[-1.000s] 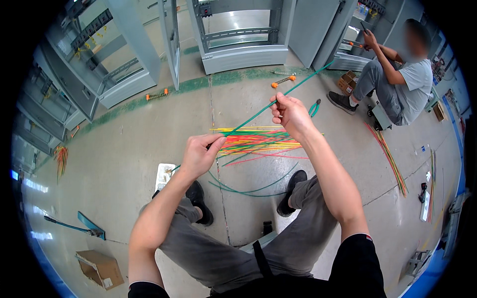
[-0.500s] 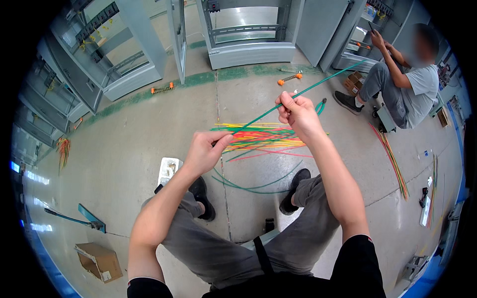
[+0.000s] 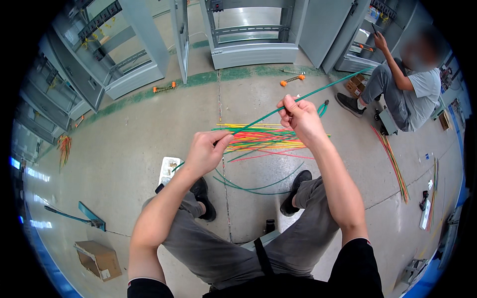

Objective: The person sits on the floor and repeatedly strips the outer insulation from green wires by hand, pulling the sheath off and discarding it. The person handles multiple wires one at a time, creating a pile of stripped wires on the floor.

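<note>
A long green wire (image 3: 258, 120) is stretched between my hands, slanting up to the far right. My left hand (image 3: 207, 149) is closed around it, and a short green end sticks out beyond that hand at the lower left. Farther along, my right hand (image 3: 302, 118) pinches the same wire between thumb and fingers. Beneath my hands a pile of red, yellow and green wires (image 3: 268, 141) lies on the floor. Several loose green wires (image 3: 258, 190) curve between my shoes. Green-handled pliers (image 3: 323, 108) lie just beyond my right hand.
Grey metal cabinets (image 3: 256, 58) line the far side. A seated person (image 3: 422, 87) at the right holds up a dark object. More wires (image 3: 396, 166) lie at right. A white tray (image 3: 168, 170) sits by my left foot. A cardboard box (image 3: 99, 260) and a long-handled tool (image 3: 92, 217) lie left.
A green wire end now shows at the lower left of my left hand, where none showed before. Both hands keep nearly the same places. The seated person has lowered one hand.
</note>
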Tool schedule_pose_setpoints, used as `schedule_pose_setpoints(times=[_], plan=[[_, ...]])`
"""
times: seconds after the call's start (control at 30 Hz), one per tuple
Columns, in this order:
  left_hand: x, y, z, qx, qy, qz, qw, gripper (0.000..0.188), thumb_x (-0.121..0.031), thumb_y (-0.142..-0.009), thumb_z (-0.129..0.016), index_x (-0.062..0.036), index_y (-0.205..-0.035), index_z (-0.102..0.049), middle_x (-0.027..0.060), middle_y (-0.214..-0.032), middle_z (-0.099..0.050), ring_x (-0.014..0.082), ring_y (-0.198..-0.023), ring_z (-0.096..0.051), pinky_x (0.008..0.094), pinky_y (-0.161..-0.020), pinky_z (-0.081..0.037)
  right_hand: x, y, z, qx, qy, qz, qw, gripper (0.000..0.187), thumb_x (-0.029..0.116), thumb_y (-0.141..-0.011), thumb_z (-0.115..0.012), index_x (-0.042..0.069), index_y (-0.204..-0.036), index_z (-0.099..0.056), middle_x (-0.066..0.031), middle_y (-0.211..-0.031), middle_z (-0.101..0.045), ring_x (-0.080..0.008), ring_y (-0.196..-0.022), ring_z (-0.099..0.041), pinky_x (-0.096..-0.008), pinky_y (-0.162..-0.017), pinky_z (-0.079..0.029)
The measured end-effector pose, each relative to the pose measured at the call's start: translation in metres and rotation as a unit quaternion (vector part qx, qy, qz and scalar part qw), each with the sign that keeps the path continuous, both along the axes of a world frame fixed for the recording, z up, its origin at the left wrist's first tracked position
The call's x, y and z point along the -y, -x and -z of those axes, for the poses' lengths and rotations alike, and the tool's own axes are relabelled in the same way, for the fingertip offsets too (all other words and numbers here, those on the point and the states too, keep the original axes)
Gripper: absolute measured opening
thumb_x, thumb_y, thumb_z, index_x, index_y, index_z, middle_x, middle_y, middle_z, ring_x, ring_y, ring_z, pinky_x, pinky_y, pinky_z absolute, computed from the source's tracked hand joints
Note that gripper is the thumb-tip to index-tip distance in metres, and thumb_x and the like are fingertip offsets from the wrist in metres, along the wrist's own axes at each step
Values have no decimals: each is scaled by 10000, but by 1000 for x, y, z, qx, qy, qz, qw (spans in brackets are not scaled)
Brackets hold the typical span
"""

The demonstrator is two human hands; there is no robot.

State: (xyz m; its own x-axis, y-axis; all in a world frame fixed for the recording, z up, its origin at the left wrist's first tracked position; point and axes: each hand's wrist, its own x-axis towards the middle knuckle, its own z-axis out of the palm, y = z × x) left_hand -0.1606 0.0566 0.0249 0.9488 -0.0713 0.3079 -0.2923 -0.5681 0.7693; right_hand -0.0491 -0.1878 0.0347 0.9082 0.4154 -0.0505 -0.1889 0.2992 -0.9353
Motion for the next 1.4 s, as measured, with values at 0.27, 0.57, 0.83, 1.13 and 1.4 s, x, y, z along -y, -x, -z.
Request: schedule_pose_setpoints(times=[0.27,0.57,0.83,1.13,1.4], plan=[[-16,3,-9,-37,50,2,998,184,-148,-888,-628,27,-911,-680,4,-562,-478,68,-541,-400,260,-486,-336,25,-16,-8,41,-58,73,995,370,327,-963,-537,-21,-853,-599,-25,-669,-529,-91,-572,-449,-248,-521,-382],[-20,1,-14,-24,0,23,999,169,-123,-871,-625,36,-911,-668,161,-691,-640,181,-541,-520,295,-541,-424,25,-17,-8,-6,-118,49,992,344,325,-962,-538,6,-839,-568,-28,-685,-520,-98,-598,-434,-255,-530,-371],[-13,5,-11,46,-27,-15,998,167,-132,-869,-637,27,-899,-679,146,-745,-671,212,-627,-625,307,-588,-468,18,-13,-7,8,-62,90,994,336,325,-967,-526,12,-849,-555,-23,-689,-483,-105,-610,-405,-247,-533,-347],[-15,4,-7,15,-4,-2,1000,171,-118,-867,-635,40,-919,-671,173,-765,-667,228,-625,-624,304,-586,-472,20,-8,-5,-11,-99,56,993,328,307,-962,-541,-8,-877,-580,-27,-695,-519,-98,-604,-435,-253,-546,-379],[-20,5,-8,-76,97,27,992,185,-123,-882,-637,31,-974,-678,68,-760,-687,90,-634,-553,259,-579,-449,22,-6,-10,6,-92,71,993,340,326,-977,-498,14,-849,-546,-10,-673,-449,-103,-599,-383,-248,-532,-337]])
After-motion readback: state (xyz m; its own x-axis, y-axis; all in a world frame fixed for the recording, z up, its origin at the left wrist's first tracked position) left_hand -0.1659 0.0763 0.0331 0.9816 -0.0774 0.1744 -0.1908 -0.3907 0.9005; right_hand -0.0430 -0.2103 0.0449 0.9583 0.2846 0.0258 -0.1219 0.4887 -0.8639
